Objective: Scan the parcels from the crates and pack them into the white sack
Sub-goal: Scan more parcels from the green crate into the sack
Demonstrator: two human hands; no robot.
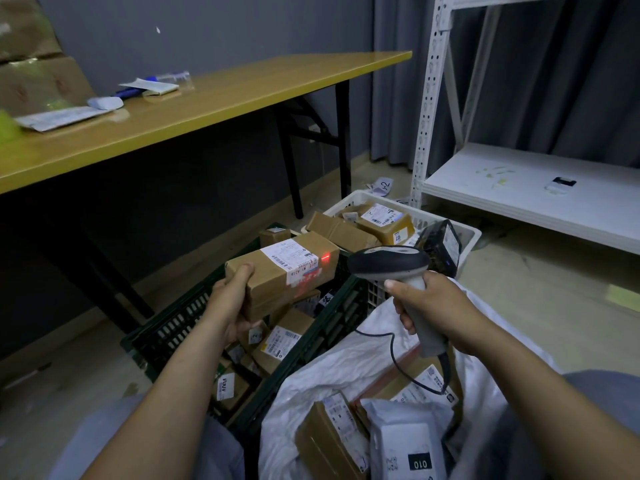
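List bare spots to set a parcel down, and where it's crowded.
Free: right half of the yellow table, past the papers; the white shelf board, beside one small dark item; the floor right of the white crate. Crowded: green crate, white crate and white sack all hold parcels. Left hand grips a box, right hand the scanner.

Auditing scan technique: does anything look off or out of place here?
The red spot from the scanner falls beside the label on the box, on bare cardboard, not the barcode. Paper slips lie on the floor by the shelf.
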